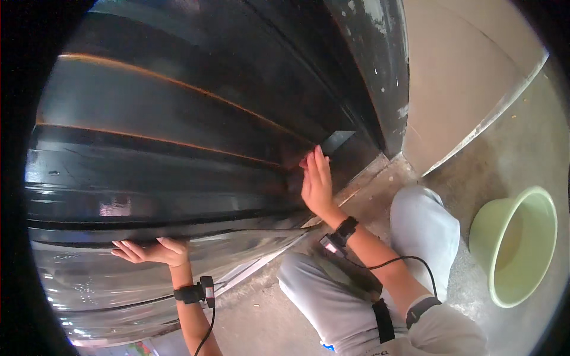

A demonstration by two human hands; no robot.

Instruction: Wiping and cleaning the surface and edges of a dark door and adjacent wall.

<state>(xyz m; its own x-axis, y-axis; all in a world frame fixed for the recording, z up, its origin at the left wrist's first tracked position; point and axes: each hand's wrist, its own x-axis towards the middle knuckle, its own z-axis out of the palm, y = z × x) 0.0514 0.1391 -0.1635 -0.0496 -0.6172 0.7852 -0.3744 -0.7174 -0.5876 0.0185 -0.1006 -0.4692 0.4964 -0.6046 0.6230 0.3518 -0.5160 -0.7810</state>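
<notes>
My right hand (pixel 318 182) is raised against the lower end of a dark panelled door (pixel 169 111) with thin orange-brown lines. Its fingers are closed around a small reddish-brown thing (pixel 304 163), partly hidden, that I cannot name. A grey rectangular patch (pixel 339 140) shows on the dark surface just beyond the fingertips. My left hand (pixel 153 252) rests at the door's edge, palm up, its fingers bent against the dark rim above a shiny metallic-looking surface (pixel 213 253). Nothing shows in it. Both wrists wear black straps with small cabled devices.
A pale green plastic basin (pixel 483 236) with murky liquid (pixel 510 240) stands on the concrete floor at the right. A beige wall (pixel 458 75) with a white lower edge rises beyond the door. My bent knees (pixel 425 222) are close below my right hand.
</notes>
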